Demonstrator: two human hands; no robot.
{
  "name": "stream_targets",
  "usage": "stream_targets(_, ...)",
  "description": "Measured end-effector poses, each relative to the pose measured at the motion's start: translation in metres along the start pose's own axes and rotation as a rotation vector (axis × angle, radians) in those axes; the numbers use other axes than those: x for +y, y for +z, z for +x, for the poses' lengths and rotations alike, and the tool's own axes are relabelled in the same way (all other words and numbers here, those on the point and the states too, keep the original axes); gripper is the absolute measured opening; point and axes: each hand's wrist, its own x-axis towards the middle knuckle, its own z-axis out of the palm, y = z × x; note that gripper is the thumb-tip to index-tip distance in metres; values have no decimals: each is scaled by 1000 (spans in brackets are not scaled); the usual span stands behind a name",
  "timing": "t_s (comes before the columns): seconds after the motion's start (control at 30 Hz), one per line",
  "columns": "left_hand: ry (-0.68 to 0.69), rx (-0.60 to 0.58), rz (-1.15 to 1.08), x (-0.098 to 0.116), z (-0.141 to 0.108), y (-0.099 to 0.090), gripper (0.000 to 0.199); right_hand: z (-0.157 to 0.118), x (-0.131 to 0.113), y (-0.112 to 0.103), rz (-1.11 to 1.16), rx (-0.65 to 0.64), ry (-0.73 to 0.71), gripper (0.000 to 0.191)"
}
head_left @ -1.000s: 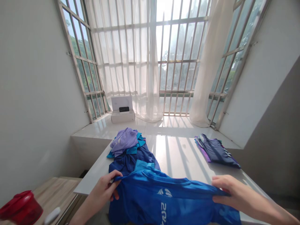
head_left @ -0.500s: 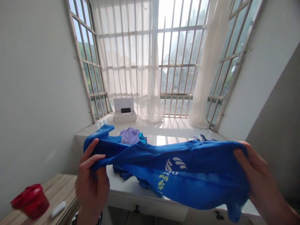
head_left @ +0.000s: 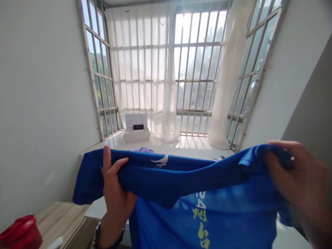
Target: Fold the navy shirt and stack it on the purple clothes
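Up above the white desk [head_left: 95, 209], a blue mesh sports shirt [head_left: 181, 180], stretched wide between the left hand [head_left: 116, 183] and the right hand [head_left: 293, 169], both closed firmly on its fabric.

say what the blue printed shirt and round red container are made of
The blue printed shirt looks like thin synthetic mesh, probably polyester, with fine holes and soft sheen. The round red container seems glossy plastic, from its shine, partly out of frame.
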Motion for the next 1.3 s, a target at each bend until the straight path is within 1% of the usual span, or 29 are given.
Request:
stream_targets(0.03, 9, -84, 24, -11, -6, 11, 45, 1, -2, 16, -8, -19, -11, 35)
stream_targets(0.1, 16, -244, 79, -31, -21, 33, 41, 1, 4, 49, 6, -114, -52, 34)
stream_targets(0.17, 12, -332, 126, -50, -37, 50, 37, -4, 22, 76, 29, -185, -81, 30)
stream_targets(0.23, -3, -374, 156, -64, -51, 58, 33, -12, 47, 93, 35, -184, -81, 28)
stream_targets(0.3, -18, -393, 162, -74, -59, 63, 32, -18, 72, 103, 32, -158, -83, 26)
stream_targets(0.37, -28, -399, 153, -83, -57, 72, 31, -16, 94, 112, 14, -139, -94, 26)
stream_targets(0.4, -31, -411, 151, -87, -53, 80, 31, -11, 102, 119, -5, -142, -103, 27)
stream_targets(0.43, -35, -432, 158, -93, -47, 93, 31, -3, 109, 128, -39, -163, -113, 29)
stream_targets(0.5, -65, -522, 219, -106, -32, 127, 29, 17, 119, 155, -140, -227, -114, 35)
stream_targets(0.53, -87, -587, 274, -113, -25, 147, 27, 27, 123, 171, -201, -269, -105, 38)
stream_targets(0.6, -156, -776, 453, -125, -18, 188, 25, 40, 130, 204, -281, -301, -72, 43)
stream_targets(0.67, -180, -822, 515, -132, -25, 219, 29, 37, 136, 233, -309, -318, -78, 46)
stream_targets(0.73, -173, -838, 532, -131, -45, 238, 40, 14, 142, 254, -299, -344, -117, 49)
stream_targets(0.77, -155, -853, 522, -127, -58, 243, 42, -4, 145, 262, -285, -365, -144, 49)
stream_targets(0.83, -88, -935, 445, -115, -87, 249, 40, -44, 150, 276, -232, -498, -183, 48)
stream_targets(0.87, -58, -1001, 391, -109, -101, 251, 39, -64, 151, 282, -234, -561, -168, 48)
stream_targets(0.93, -31, -1127, 303, -100, -125, 256, 46, -98, 154, 293, -266, -686, -130, 56)
stream_targets(1.0, -61, -1209, 273, -98, -141, 262, 56, -119, 156, 301, -336, -788, -72, 67)
stream_targets(1.1, -130, -1238, 277, -107, -154, 270, 65, -130, 161, 305, -433, -849, -14, 76)
stream_targets(1.2, -130, -1220, 254, -118, -161, 274, 68, -129, 168, 304, -458, -848, -14, 77)
stream_targets(1.3, -128, -1223, 240, -123, -163, 277, 69, -127, 172, 307, -440, -841, -14, 78)
